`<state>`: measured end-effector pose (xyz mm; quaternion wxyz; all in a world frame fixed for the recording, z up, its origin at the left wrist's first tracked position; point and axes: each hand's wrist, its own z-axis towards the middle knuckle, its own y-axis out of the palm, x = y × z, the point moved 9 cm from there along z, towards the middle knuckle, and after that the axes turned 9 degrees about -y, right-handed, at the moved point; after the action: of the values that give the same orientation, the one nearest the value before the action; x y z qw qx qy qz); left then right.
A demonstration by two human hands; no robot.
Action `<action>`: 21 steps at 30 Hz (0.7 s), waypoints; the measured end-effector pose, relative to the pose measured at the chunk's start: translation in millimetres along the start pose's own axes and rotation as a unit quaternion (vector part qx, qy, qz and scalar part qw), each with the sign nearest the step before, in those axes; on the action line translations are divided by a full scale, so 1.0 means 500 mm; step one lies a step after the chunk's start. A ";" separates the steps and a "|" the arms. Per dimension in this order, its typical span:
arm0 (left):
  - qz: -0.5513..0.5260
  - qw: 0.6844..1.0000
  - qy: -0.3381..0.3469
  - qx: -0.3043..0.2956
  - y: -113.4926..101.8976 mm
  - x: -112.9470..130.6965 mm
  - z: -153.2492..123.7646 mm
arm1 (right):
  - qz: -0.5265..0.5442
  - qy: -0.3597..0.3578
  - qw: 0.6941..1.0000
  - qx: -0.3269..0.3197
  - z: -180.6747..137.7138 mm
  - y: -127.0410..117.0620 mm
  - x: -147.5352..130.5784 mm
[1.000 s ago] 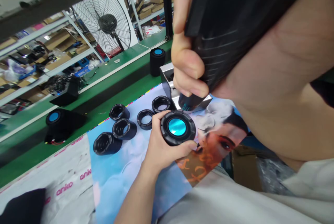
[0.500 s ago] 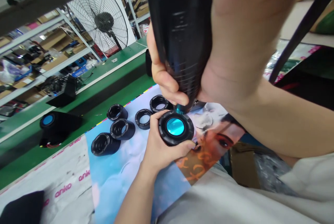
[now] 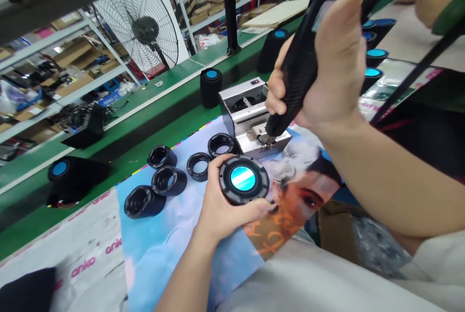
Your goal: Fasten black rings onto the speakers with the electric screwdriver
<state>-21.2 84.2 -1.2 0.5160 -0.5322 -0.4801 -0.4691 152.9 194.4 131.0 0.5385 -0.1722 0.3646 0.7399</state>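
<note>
My left hand [image 3: 221, 205] is closed around a round black speaker part [image 3: 227, 195] with a shiny blue disc in its centre, facing up. The fingers of my right hand [image 3: 327, 70] wrap around a black electric screwdriver [image 3: 300, 70], which slants down to the left. Its tip is at the front of a silver metal screw feeder [image 3: 250, 116]; whether a screw sits on the bit is too small to tell. Several hollow black rings [image 3: 170, 181] stand to the left of my left hand.
A printed poster [image 3: 163, 244] covers the work surface. Behind it runs a green conveyor belt [image 3: 127, 142] with black speakers [image 3: 210, 88] on it. A black post [image 3: 229, 7] and a large fan [image 3: 145, 31] stand farther back. A dark bar [image 3: 410, 60] crosses at right.
My right hand has moved the electric screwdriver away from the speaker part, up and right, to the screw feeder. My left hand keeps hold of the speaker part in nearly the same place.
</note>
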 end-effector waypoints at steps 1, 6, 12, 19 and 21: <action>-0.002 1.000 -0.002 -0.001 0.001 0.000 0.000 | 0.002 0.012 1.000 0.012 -0.005 -0.011 0.021; -0.004 1.000 0.001 -0.005 0.002 0.003 0.003 | 0.012 0.031 0.999 -0.008 -0.022 -0.014 0.059; -0.008 1.000 -0.021 -0.006 -0.001 -0.010 0.003 | 0.005 0.116 0.993 -0.027 -0.035 -0.011 0.062; -0.013 0.997 -0.056 -0.041 -0.002 -0.021 0.004 | 0.032 0.112 0.990 -0.084 -0.001 0.106 -0.099; -0.020 0.997 -0.058 -0.050 0.000 -0.019 0.006 | 0.011 0.125 0.990 -0.064 -0.001 0.161 -0.137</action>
<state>-22.0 86.7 -10.8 0.4506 -0.5742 -0.4954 -0.4711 103.3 135.7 203.8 0.4680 -0.2933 0.3827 0.7406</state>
